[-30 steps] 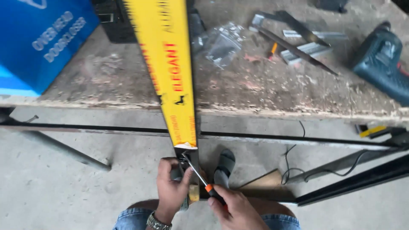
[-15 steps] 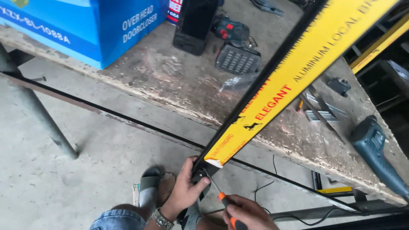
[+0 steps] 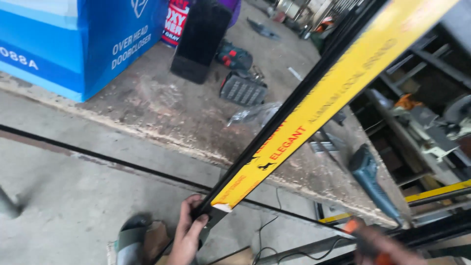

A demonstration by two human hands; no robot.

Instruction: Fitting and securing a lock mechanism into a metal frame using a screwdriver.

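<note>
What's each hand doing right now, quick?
Left hand: closed around the lower end of the yellow-wrapped black bar.
Right hand: blurred, seems closed on an orange-handled tool.

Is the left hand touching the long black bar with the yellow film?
Touching. The head view shows the left hand with its fingers wrapped around the lower end of the bar, with no gap between them.

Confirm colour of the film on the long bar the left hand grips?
Yellow film with red print on a black bar, held by the left hand; seen in the head view.
</note>
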